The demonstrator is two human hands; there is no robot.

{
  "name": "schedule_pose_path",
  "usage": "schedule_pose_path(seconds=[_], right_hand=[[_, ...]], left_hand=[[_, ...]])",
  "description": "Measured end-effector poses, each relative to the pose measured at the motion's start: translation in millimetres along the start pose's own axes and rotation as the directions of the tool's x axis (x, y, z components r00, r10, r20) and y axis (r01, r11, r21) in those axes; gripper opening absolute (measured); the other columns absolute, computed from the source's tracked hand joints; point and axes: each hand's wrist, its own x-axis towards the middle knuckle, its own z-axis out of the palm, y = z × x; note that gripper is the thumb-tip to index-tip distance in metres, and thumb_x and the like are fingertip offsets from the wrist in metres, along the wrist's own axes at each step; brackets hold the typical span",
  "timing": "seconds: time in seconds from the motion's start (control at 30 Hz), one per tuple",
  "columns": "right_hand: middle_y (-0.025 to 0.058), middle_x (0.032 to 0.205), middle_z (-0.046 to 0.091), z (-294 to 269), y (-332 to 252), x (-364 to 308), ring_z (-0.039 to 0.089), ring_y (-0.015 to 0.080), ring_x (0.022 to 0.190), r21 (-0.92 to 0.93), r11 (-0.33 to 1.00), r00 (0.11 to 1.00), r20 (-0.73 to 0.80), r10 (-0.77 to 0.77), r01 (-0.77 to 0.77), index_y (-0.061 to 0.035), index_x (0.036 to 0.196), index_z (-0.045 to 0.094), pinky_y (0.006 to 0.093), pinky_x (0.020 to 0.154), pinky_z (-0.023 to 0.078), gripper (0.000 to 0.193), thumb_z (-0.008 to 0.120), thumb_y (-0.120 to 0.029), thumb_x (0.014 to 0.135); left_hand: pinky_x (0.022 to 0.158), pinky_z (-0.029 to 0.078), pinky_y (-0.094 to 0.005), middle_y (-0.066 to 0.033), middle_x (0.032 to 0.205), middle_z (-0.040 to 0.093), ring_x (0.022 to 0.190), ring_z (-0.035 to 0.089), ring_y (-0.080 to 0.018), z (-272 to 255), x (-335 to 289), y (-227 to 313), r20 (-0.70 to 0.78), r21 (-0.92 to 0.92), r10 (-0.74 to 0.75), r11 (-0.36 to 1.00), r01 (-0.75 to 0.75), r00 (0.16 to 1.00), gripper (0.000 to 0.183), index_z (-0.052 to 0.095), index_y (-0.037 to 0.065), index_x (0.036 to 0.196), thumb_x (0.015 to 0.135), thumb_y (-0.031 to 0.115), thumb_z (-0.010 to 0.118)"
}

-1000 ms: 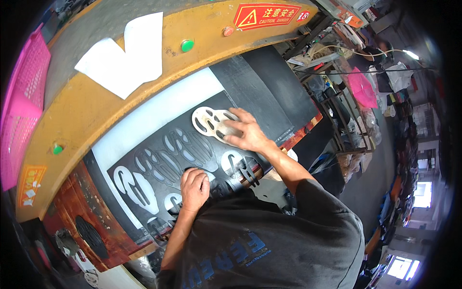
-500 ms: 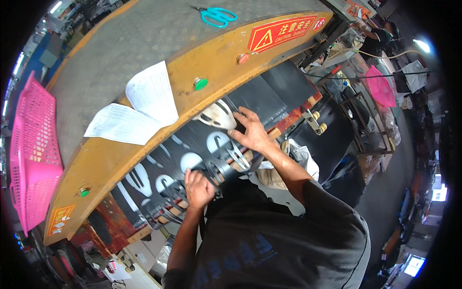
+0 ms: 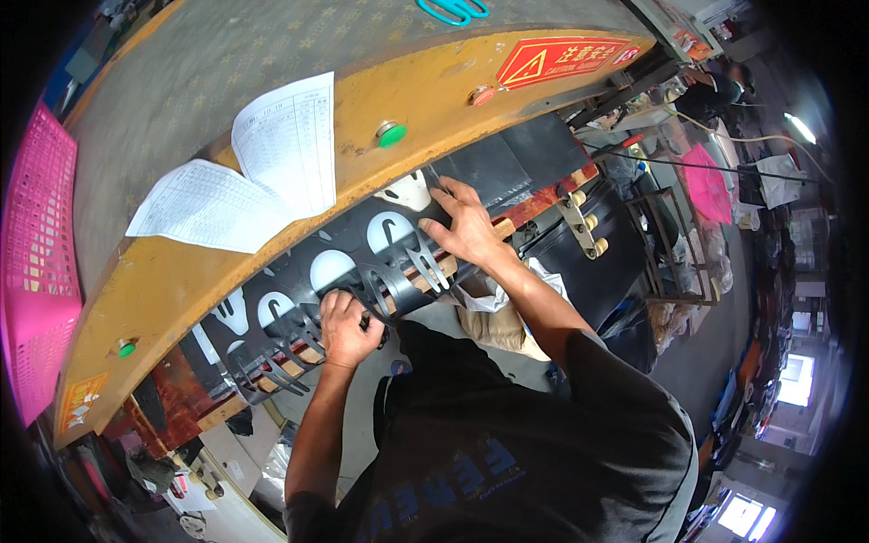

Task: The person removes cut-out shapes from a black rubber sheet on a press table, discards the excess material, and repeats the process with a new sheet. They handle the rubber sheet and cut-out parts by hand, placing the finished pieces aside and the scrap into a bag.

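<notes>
A black sheet (image 3: 466, 156) lies under the yellow beam, with rounded white shapes (image 3: 333, 271) showing through its cut-outs. Its cut strips (image 3: 385, 290) droop over the near edge of the bed. My left hand (image 3: 351, 333) is closed at that near edge, fingers curled round a black part of the sheet; its fingertips are partly hidden. My right hand (image 3: 466, 228) rests on the sheet to the right, fingers spread. Just beyond its fingertips sits a pale mask-like piece (image 3: 407, 192) with dark slots, partly covered by the beam.
The yellow press beam (image 3: 348, 163) spans above the bed, bearing a green button (image 3: 391, 135), a red button (image 3: 482, 95) and paper sheets (image 3: 288, 158). Teal scissors (image 3: 453, 9) lie on top. A pink basket (image 3: 41, 244) stands left; a white sack (image 3: 498, 321) sits below my right forearm.
My view has shifted, so the bed and both hands sit higher in the picture. The left hand's fingers are more curled on the sheet's edge. The right hand stays beside the pale piece.
</notes>
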Motion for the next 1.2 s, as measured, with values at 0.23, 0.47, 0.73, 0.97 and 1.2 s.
schedule_pose_path(seconds=[0.23,0.47,0.73,0.97,1.2], right_hand=[[0.0400,0.154,0.043,44,-21,85,0.043,0.0553,0.143,-0.112,0.973,0.975,-0.070,-0.210,0.202,-0.0012,0.146,0.063,0.0573,0.120,0.037,0.080,0.087,-0.039,0.079],[0.0122,0.148,0.058,67,-18,114,0.052,0.0452,0.134,-0.038,0.974,0.967,-0.118,-0.228,0.225,-0.0105,0.125,0.078,0.0568,0.111,0.045,0.060,0.088,-0.034,0.071],[0.0133,0.149,0.058,66,-9,108,0.048,0.0492,0.140,-0.075,0.988,0.981,-0.135,-0.142,0.133,-0.0100,0.129,0.077,0.0593,0.115,0.043,0.062,0.088,-0.034,0.073],[0.0139,0.148,0.060,66,-14,112,0.049,0.0494,0.139,-0.144,0.975,0.980,-0.073,-0.182,0.171,-0.0097,0.130,0.075,0.0596,0.115,0.043,0.061,0.085,-0.037,0.076],[0.0204,0.151,0.057,42,-26,79,0.045,0.0469,0.147,-0.068,0.987,0.968,-0.196,-0.156,0.145,-0.0049,0.133,0.071,0.0668,0.120,0.034,0.053,0.079,-0.036,0.091]], left_hand=[[0.110,0.047,-0.0566,-0.0206,0.102,0.064,0.109,0.063,-0.0432,2,0,2,0.023,0.068,0.027,0.997,-0.029,0.999,0.034,0.069,-0.004,0.093,0.077,0.024,0.080],[0.106,0.050,-0.0567,-0.0175,0.099,0.062,0.102,0.064,-0.0393,-2,9,-4,0.000,0.061,0.105,0.993,-0.105,0.994,0.031,0.064,0.000,0.089,0.079,0.026,0.079],[0.107,0.049,-0.0555,-0.0161,0.100,0.063,0.105,0.063,-0.0378,-7,12,-3,0.085,0.057,0.067,0.996,-0.072,0.994,0.031,0.067,0.001,0.091,0.081,0.029,0.078],[0.105,0.050,-0.0556,-0.0165,0.097,0.064,0.104,0.064,-0.0380,-8,16,1,0.085,0.056,0.013,0.998,-0.018,0.996,0.031,0.068,0.000,0.088,0.081,0.028,0.078],[0.103,0.050,-0.0551,-0.0174,0.092,0.066,0.101,0.064,-0.0399,-3,17,5,-0.060,0.093,0.075,0.993,-0.069,0.995,0.028,0.070,-0.001,0.081,0.082,0.026,0.076]])
